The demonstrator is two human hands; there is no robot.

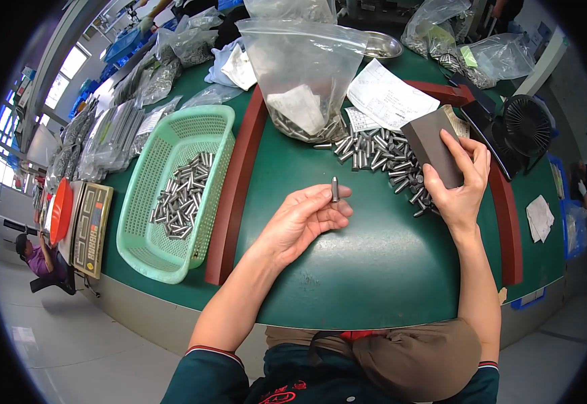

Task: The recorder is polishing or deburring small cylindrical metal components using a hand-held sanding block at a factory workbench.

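Observation:
My left hand (303, 219), palm turned up over the green table, pinches a small metal pin (335, 190) upright between thumb and fingers. The pin has a tapered tip pointing away from me. My right hand (465, 185) grips a dark brown rectangular block (434, 145) from its right side, thumb on the near edge. Whether the block is solid or a box, I cannot tell. Beside and partly under the block lies a loose heap of similar metal pins (377, 151). Left of my left hand, a light green perforated basket (126, 229) holds many more pins (186, 192).
Red-brown strips (234, 188) border the work area. A clear bag (300, 67) of metal parts stands at the back, near papers (391, 97). A black fan (527, 124) stands at right, a scale (93, 229) at far left. Another person (44, 262) sits beyond the scale.

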